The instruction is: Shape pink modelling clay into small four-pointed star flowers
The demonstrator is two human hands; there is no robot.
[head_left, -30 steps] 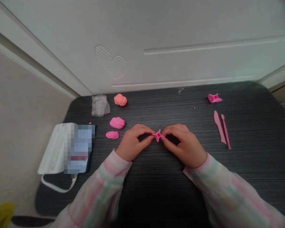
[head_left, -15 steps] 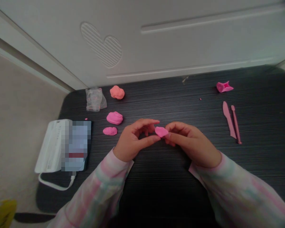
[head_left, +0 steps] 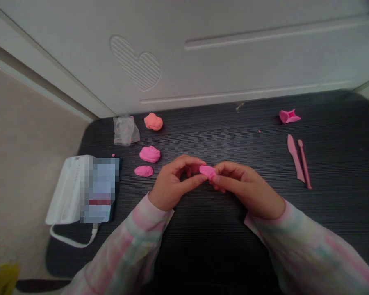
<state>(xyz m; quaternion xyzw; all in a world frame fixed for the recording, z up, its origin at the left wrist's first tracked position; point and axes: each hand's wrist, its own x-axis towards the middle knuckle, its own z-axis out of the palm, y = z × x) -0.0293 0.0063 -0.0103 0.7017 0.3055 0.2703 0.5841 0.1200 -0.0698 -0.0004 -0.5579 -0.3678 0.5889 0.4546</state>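
Observation:
A small flattened piece of pink modelling clay is held between both hands above the dark table. My left hand pinches its left end between thumb and fingertips. On the other side, my right hand grips the right end, thumb in front and fingers curled behind. Left of my left hand lie a larger pink clay lump and a smaller pink clay lump. Behind them sits an orange clay lump.
At the back right stands a pink clay shape with pointed edges. A pink plastic knife and a thin pink tool lie at right. A clear bag, a phone and a cabled white power bank are at left.
My left fingers have closed onto the clay's left end. The clay's right side now looks bent or folded at my right thumb. The whole view has shifted slightly.

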